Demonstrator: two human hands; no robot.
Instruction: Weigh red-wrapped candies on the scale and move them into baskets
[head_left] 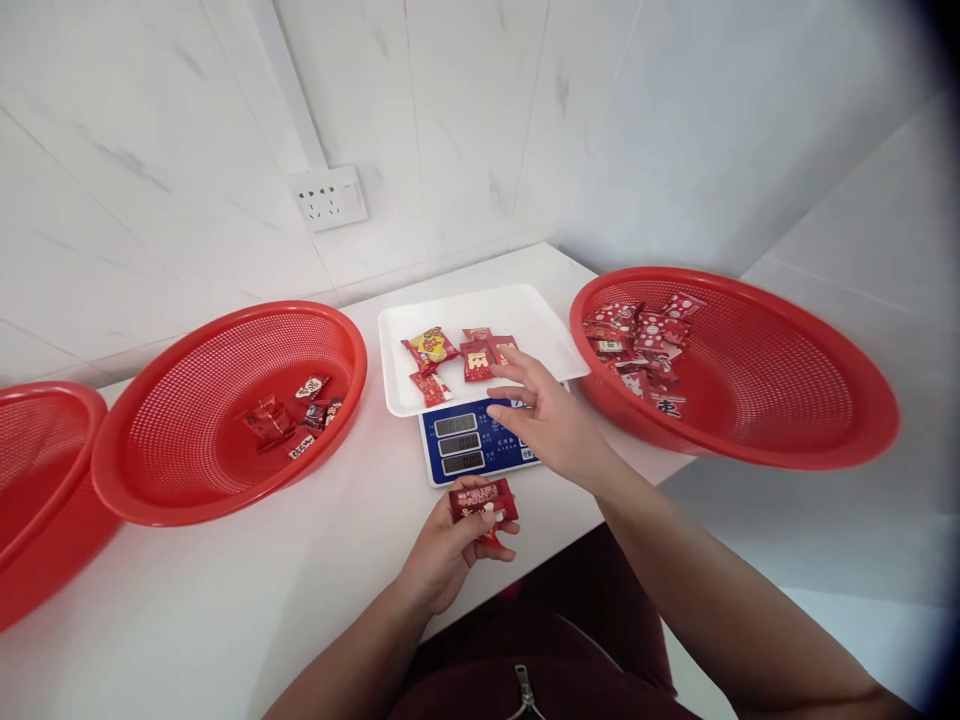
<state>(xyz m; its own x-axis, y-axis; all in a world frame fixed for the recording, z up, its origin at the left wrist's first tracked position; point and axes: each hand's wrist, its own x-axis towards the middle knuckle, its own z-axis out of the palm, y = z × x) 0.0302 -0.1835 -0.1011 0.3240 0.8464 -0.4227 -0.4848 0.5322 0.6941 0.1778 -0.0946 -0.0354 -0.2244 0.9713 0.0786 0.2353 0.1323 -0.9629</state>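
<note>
My left hand (457, 545) is closed around several small red snack packets (484, 500), held low in front of the scale. Fingers apart and seemingly empty, my right hand (547, 420) hovers over the front right of the white tray (517, 310). The tray sits on a digital scale (480, 440) with a blue panel and three displays. On the tray lie several wrapped snacks: a red-and-yellow packet (430, 348), a red packet (476, 361) near the middle, and another red packet (431, 388) at the front. The right fingertips are close to a packet (504, 348); contact is unclear.
A red mesh basket (795, 320) with many packets (652, 340) stands at right. Another red basket (187, 390) at left holds fewer packets (274, 422). A third basket (45, 480) is cut off at the left edge. Behind the white table (322, 560) is a wall with a socket (328, 198).
</note>
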